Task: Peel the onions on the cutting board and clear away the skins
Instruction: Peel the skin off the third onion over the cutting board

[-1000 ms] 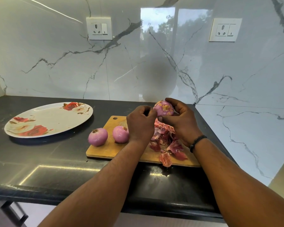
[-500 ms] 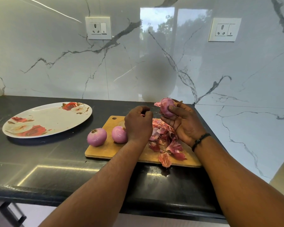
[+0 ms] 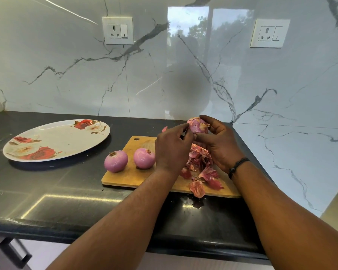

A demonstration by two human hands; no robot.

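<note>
My right hand [image 3: 219,145] grips a partly skinned purple onion [image 3: 197,125] above the back of the wooden cutting board [image 3: 133,176]. My left hand [image 3: 173,149] reaches up to it, and its fingertips pinch the skin on the onion's left side. Two peeled onions lie on the board's left end, one at the edge [image 3: 116,161] and one beside it [image 3: 144,158]. A heap of red-purple skins [image 3: 201,172] covers the board's right half below my hands; one piece hangs over the front edge.
A large oval plate with a rose print [image 3: 55,140] lies on the black counter [image 3: 47,191] left of the board. The marble wall rises right behind the board and along its right side. The counter's front edge runs below my forearms.
My right hand has turned the onion and lifted it slightly. My left hand has risen from its lower position and come back to the onion's left side, fingertips at the skin.
</note>
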